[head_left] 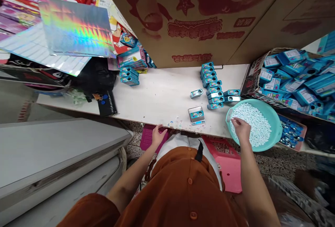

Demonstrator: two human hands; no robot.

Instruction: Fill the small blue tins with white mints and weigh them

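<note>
My right hand (242, 130) is over the left side of a mint-green plastic bowl (276, 129) filled with small white candies (258, 124). Its fingertips are pinched together at the candies; anything between them is too small to make out. At the table's front edge, my left hand (158, 135) has its thumb and fingers apart and holds nothing. Between the hands a small blue box (196, 115) lies within a metal frame-like holder. Behind it is a single blue tin-like box (196, 93), and several more blue boxes (215, 90) stand in a row nearby.
A carton (251, 80) heaped with blue boxes stands at the right, with a tray of shiny blue pieces (291, 132) below. Large cardboard cartons (193, 42) wall the back. Stacked packaging, a holographic sheet (81, 28) and a black bag (96, 73) occupy the left.
</note>
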